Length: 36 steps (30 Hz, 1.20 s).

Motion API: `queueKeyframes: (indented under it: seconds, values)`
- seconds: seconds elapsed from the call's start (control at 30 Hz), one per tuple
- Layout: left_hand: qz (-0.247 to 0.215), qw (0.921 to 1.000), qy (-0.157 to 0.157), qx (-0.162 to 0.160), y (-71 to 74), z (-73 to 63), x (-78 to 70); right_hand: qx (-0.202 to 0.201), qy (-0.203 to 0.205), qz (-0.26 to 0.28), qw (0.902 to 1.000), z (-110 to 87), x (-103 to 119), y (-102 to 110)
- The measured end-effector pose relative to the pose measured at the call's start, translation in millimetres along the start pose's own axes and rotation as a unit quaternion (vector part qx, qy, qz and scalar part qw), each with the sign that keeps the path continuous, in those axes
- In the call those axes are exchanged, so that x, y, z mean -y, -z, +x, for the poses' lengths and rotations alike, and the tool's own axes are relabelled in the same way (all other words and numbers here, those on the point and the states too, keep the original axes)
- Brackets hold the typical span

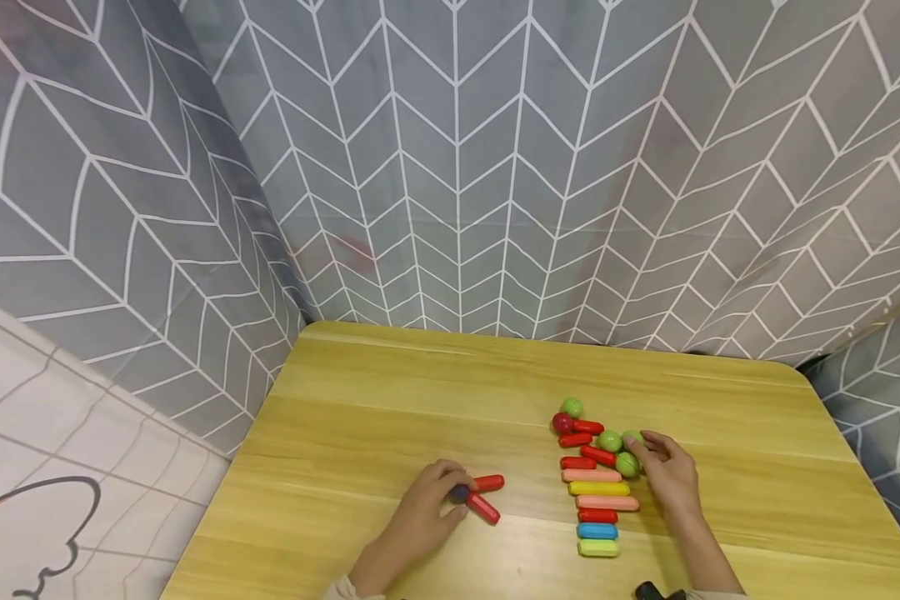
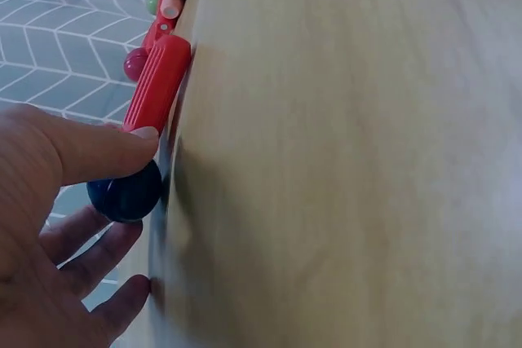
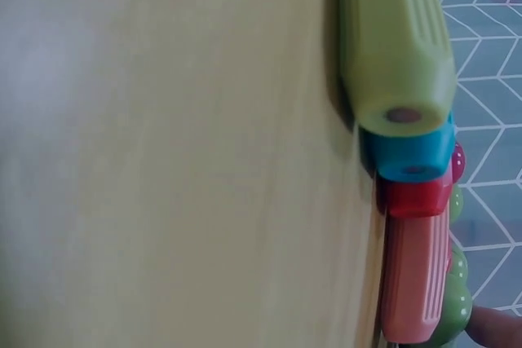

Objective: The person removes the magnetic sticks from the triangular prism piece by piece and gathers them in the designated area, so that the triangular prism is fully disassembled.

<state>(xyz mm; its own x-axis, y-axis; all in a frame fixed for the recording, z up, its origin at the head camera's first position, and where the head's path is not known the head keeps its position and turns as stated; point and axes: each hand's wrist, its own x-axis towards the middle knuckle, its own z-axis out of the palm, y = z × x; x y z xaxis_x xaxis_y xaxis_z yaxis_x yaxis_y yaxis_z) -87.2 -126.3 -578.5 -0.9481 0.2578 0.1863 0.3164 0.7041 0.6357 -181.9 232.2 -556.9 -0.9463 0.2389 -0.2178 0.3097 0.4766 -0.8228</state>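
Observation:
My left hand (image 1: 422, 510) holds a dark blue ball (image 2: 126, 195) between thumb and fingers, low at the tabletop. Two red rods, an upper one (image 1: 489, 482) and a lower one (image 1: 484, 509), spread rightward from that ball. To the right, my right hand (image 1: 673, 482) pinches a green ball (image 1: 632, 437) at the far right of a cluster. Beside this ball are another green ball (image 1: 610, 441) and a third (image 1: 627, 465), with a red rod (image 1: 598, 456) against them. Only a fingertip (image 3: 496, 328) of the right hand enters the right wrist view.
Below the cluster lies a column of rods: pink, a yellow one (image 1: 598, 489), pink, red, a blue one (image 1: 597, 531) and a lime one (image 1: 598, 548). A crimson ball (image 1: 562, 423) and a green ball (image 1: 572, 407) sit at the top. Patterned curtain (image 1: 487, 167) hangs behind the wooden table (image 1: 360, 400).

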Motion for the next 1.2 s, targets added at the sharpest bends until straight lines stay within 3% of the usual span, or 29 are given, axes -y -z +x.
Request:
queueKeyframes:
  seconds: [0.33, 0.6, 0.7, 0.77, 0.87, 0.93, 1.07, 1.2]
  values:
    - [0.043, 0.999, -0.01, 0.01, -3.8, -1.8, -7.3, 0.007, 0.01, 0.0, 0.9999, -3.3, -2, 6]
    - [0.055, 0.9977, -0.005, 0.04, -4.0, -0.3, -15.4, -0.012, 0.02, -0.006, 0.9997, -5.5, -4, 5]
    - [0.048, 0.9978, 0.004, 0.046, -4.6, 0.2, -16.9, -0.039, 0.037, -0.003, 0.9986, -9.0, -3, 7]
    - [0.048, 0.9977, 0.009, 0.046, -5.7, 0.3, -16.9, -0.078, 0.063, 0.0, 0.995, -14.0, 0, 6]
    - [0.045, 0.998, 0.011, 0.044, -7.2, 0.1, -17.2, -0.139, 0.123, 0.011, 0.9825, -27.7, 11, 0]
    - [0.048, 0.998, 0.008, 0.04, -8.1, 0.2, -17.5, -0.158, 0.165, 0.013, 0.9735, -39.1, 20, -9]
    - [0.056, 0.998, 0.001, 0.029, -9.4, -0.3, -18.0, -0.114, 0.221, -0.002, 0.9685, -61.3, 33, -33]
    - [0.06, 0.998, 0.001, 0.021, -10.1, -0.6, -18.6, -0.027, 0.263, -0.021, 0.9643, -80.7, 37, -64]
